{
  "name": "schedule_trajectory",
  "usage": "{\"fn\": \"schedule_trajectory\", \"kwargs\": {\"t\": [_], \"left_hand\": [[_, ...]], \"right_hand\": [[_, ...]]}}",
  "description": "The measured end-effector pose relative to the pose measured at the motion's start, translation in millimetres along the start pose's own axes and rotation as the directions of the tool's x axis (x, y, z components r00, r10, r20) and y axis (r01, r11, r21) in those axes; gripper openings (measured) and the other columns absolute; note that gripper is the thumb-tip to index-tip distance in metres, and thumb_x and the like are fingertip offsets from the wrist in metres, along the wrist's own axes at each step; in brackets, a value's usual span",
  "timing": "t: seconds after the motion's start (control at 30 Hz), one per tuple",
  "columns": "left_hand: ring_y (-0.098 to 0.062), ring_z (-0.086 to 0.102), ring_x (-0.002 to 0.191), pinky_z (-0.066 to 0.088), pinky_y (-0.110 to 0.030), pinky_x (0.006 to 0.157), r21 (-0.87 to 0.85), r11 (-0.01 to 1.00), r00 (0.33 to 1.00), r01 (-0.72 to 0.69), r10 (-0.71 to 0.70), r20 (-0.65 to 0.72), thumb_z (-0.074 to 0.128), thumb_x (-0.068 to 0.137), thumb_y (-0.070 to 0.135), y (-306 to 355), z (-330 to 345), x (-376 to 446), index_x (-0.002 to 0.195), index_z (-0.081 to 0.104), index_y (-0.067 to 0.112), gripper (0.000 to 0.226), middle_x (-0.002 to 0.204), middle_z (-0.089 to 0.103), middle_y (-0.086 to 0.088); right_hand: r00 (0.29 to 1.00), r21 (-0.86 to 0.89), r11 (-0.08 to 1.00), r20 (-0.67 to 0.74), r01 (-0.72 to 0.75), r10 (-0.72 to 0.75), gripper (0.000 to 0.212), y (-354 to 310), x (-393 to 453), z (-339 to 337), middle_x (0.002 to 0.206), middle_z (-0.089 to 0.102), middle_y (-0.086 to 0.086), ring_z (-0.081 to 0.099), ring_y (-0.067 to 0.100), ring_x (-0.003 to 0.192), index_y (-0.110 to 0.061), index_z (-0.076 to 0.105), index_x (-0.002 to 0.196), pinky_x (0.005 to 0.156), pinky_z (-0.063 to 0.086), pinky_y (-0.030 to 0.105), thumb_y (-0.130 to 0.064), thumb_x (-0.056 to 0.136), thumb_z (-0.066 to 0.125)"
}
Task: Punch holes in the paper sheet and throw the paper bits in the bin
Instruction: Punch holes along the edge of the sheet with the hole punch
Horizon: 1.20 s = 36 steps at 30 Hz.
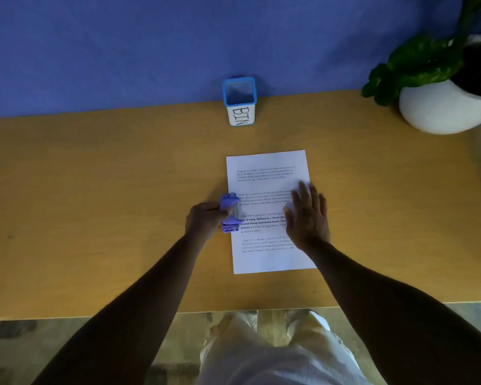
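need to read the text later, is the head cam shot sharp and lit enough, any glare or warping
Head view: dim and underexposed, both arms near-silhouettes; the paper sheet is the brightest area, no glare, but its print is too soft to read; only the bin label reads; wide-angle bowing curves the table edges.

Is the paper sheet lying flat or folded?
Flat and spread: the paper sheet lies on the table, the right hand pressing it, the hole punch at its left edge.

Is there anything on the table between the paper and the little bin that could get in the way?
No, nothing visible. Only bare table lies between the paper sheet and the bin. The plant pot sits far off to the right.
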<state>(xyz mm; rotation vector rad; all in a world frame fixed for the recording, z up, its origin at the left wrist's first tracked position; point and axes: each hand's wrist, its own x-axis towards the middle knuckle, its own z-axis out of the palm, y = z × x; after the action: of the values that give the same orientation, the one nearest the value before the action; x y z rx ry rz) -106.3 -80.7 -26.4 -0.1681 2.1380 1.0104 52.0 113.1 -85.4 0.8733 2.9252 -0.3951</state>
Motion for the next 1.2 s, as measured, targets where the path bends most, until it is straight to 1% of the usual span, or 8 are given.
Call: {"fn": "schedule_trajectory", "kwargs": {"t": [0.07,0.2,0.27,0.7,0.8,0.93,1.1,1.2], "left_hand": [[-0.026,0.071,0.081,0.060,-0.048,0.083,0.108,0.992,0.998,-0.058,0.060,-0.013,0.081,0.073,0.037,0,0,3,0.097,0.074,0.022,0.030,0.097,0.077,-0.007],[-0.028,0.071,0.098,0.059,-0.048,0.085,0.228,0.967,0.992,-0.114,0.123,-0.027,0.082,0.076,0.038,0,-1,7,0.111,0.066,0.017,0.044,0.108,0.074,-0.002],[-0.028,0.071,0.099,0.058,-0.047,0.085,0.267,0.956,0.991,-0.120,0.132,-0.028,0.082,0.077,0.039,-1,-1,9,0.117,0.062,0.016,0.050,0.108,0.074,-0.002],[-0.026,0.073,0.087,0.059,-0.046,0.083,0.327,0.940,0.995,-0.093,0.103,-0.013,0.086,0.071,0.040,-1,-7,26,0.110,0.058,0.018,0.053,0.096,0.075,-0.002],[-0.027,0.072,0.089,0.059,-0.047,0.083,0.333,0.937,0.992,-0.107,0.121,-0.023,0.084,0.073,0.042,-4,-6,24,0.110,0.058,0.019,0.051,0.099,0.074,-0.002],[-0.026,0.072,0.090,0.058,-0.044,0.084,0.377,0.920,0.989,-0.111,0.139,-0.049,0.082,0.073,0.046,-2,-4,21,0.109,0.059,0.024,0.048,0.100,0.075,0.002],[-0.019,0.072,0.076,0.059,-0.041,0.082,0.384,0.921,0.994,-0.069,0.094,-0.048,0.083,0.067,0.050,1,-6,23,0.109,0.056,0.025,0.056,0.087,0.076,0.003],[-0.021,0.072,0.085,0.058,-0.041,0.084,0.407,0.911,0.993,-0.069,0.100,-0.055,0.083,0.067,0.052,2,-5,22,0.111,0.057,0.024,0.058,0.094,0.075,0.001]], "right_hand": [[1.000,0.022,1.000,-0.003,-0.003,0.004,0.053,1,-2,6,0.162,0.014,0.013,0.007,0.034,0.149,-0.007,0.034,0.147,0.120,0.013,0.054,-0.036,0.102,0.033],[1.000,0.022,1.000,-0.001,-0.016,0.016,0.055,2,-2,15,0.163,0.008,0.010,0.001,0.032,0.150,-0.009,0.029,0.150,0.121,0.008,0.053,-0.037,0.102,0.028],[1.000,0.029,0.999,-0.008,-0.021,0.021,0.056,2,-2,17,0.163,0.008,0.009,0.001,0.032,0.150,-0.010,0.029,0.150,0.120,0.008,0.053,-0.038,0.102,0.026],[0.998,0.027,0.999,-0.062,-0.030,0.032,0.056,1,-3,19,0.163,0.012,0.010,0.004,0.033,0.150,-0.008,0.032,0.149,0.119,0.012,0.055,-0.037,0.101,0.029],[0.997,0.026,0.999,-0.072,-0.018,0.020,0.056,0,-3,19,0.162,0.014,0.011,0.006,0.034,0.150,-0.006,0.034,0.148,0.119,0.012,0.056,-0.036,0.100,0.030],[0.999,0.009,1.000,-0.044,-0.025,0.026,0.056,0,-3,19,0.163,0.012,0.011,0.004,0.034,0.150,-0.007,0.033,0.148,0.119,0.012,0.056,-0.037,0.101,0.029],[1.000,-0.016,0.999,-0.002,-0.031,0.031,0.057,-1,-2,14,0.163,0.011,0.012,0.004,0.035,0.150,-0.008,0.030,0.149,0.118,0.013,0.056,-0.040,0.102,0.028],[0.999,-0.017,0.999,0.016,-0.029,0.029,0.057,-3,-3,8,0.163,0.011,0.013,0.005,0.035,0.150,-0.009,0.031,0.149,0.119,0.014,0.055,-0.040,0.102,0.029]]}}
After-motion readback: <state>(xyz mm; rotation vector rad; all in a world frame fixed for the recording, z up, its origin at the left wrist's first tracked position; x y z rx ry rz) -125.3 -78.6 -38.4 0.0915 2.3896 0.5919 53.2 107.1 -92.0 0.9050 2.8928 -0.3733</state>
